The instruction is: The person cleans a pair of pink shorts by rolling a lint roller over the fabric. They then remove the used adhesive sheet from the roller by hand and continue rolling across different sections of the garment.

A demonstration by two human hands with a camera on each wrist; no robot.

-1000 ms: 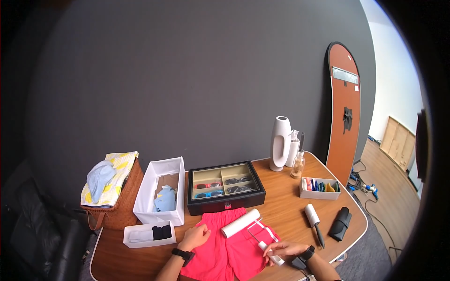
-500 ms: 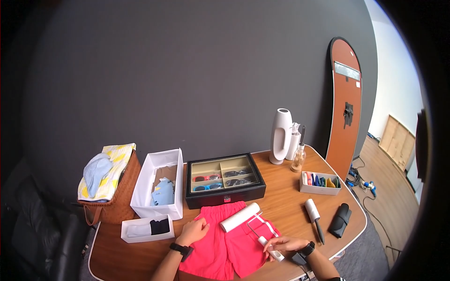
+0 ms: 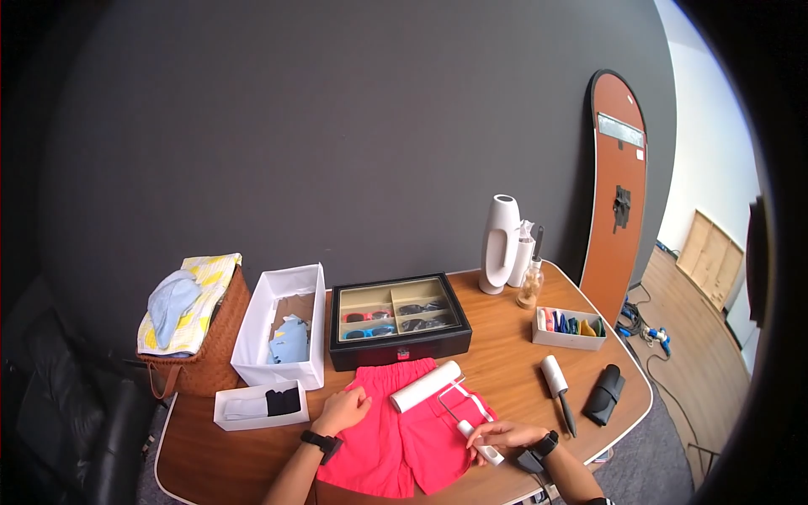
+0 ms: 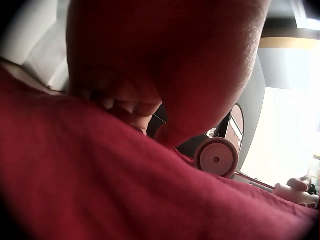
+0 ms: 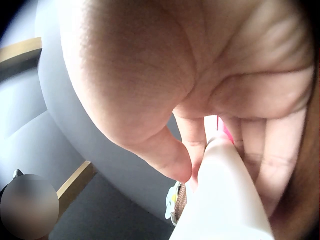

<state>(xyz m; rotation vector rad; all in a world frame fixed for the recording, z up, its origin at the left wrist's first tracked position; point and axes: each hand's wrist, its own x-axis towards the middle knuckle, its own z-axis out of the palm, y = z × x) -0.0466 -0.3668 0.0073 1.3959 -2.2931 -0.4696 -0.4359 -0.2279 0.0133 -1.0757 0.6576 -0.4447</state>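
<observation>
Red-pink shorts (image 3: 370,454) lie flat on the wooden table. My left hand (image 3: 343,411) rests on their left side, its fingers bent down against the cloth (image 4: 100,180) in the left wrist view. A wide white roller (image 3: 427,386) lies across the upper part of the shorts, joined by a thin metal frame to a white handle (image 3: 490,454). My right hand (image 3: 509,435) holds this handle near the lower right of the shorts, thumb and fingers around it. The right wrist view shows the pale handle (image 5: 220,200) under the palm; the left wrist view shows the roller's round end (image 4: 216,157).
Behind the shorts sits a black glasses case (image 3: 400,345). Left are a white sock box (image 3: 261,421), a larger white box (image 3: 244,362) and a wicker basket (image 3: 220,366). Right are a small lint roller (image 3: 557,391), a black pouch (image 3: 603,395) and a divided box (image 3: 567,339).
The head view has shifted slightly. Both hands, the roller and the shorts keep nearly the same places relative to each other.
</observation>
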